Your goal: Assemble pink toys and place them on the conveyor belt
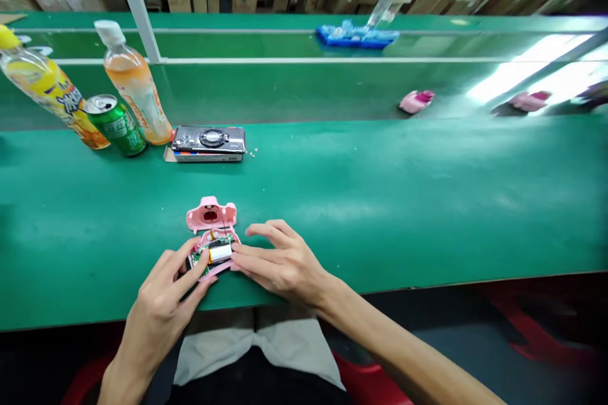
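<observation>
An opened pink toy camera lies on the near side of the table in two shell halves. The far half stands hollow side toward me, joined by thin wires to the near half. Inside the near half sit a green circuit board and a silver battery with a yellow end. My left hand grips the near half at its left, a fingertip against the battery's yellow end. From the right, my right hand closes its fingertips on the shell's edge and the battery's end, with its upper finger raised off.
A black phone lies on a small box behind the camera. Left of it stand an orange drink bottle, a green can and a yellow drink bottle. Pink toy cameras and a blue tray lie farther back.
</observation>
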`<state>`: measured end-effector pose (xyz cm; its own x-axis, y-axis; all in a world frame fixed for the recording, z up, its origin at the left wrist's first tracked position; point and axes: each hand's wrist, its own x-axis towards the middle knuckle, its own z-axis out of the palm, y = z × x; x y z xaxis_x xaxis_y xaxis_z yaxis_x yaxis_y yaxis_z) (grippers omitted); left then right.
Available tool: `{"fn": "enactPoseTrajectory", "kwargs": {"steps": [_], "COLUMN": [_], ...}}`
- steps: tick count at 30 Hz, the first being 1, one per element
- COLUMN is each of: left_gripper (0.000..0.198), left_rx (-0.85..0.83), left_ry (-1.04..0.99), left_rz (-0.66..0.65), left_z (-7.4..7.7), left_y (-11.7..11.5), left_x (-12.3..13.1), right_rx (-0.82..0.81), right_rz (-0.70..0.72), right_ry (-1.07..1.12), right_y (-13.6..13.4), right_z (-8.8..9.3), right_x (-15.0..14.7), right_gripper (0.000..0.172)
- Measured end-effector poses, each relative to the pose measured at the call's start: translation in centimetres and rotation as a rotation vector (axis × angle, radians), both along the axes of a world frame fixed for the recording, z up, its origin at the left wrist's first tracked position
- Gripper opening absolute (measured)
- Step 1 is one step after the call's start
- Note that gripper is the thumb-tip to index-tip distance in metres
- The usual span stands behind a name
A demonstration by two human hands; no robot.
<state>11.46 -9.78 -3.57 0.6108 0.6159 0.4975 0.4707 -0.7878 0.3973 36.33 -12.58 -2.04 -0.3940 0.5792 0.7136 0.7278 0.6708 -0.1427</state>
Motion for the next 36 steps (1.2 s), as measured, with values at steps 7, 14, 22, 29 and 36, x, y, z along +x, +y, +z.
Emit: {"fn": "enactPoseTrajectory", "kwargs": {"steps": [7,14,22,29,36], "left_gripper": [0.027,0.026,0.026,0.012,0.017], "left_rx": [0.080,0.125,0.036,-0.423,-0.506], "left_ry": [-0.037,-0.016,-0.110,-0.495,-0.398], "left_rz": [-0.005,-0.018,0.007,0.064,0.103], "left_z": [-0.5,-0.3,-0.4,0.0,0.4], "left_y": [0.3,0.5,0.6,0.7,0.9], "left_x": [0.3,0.1,-0.4,-1.2,-0.5], "right_rx": [-0.865,-1.418,-1.252,-0.973,-0.855], "right_rz": [-0.208,-0.048,0.070,0.166,-0.070], "right_ry": [0.182,-0.495,-0.520,-0.230,-0.217], "right_y": [8.9,15.5,13.4,11.3,6.8], "right_z": [6.0,9.8,11.4,12.4,10.8], "right_x": [1.5,-4.2,-4.7,-1.9,-1.7], "right_gripper": [0.066,0.072,0.039,0.020,0.035]}}
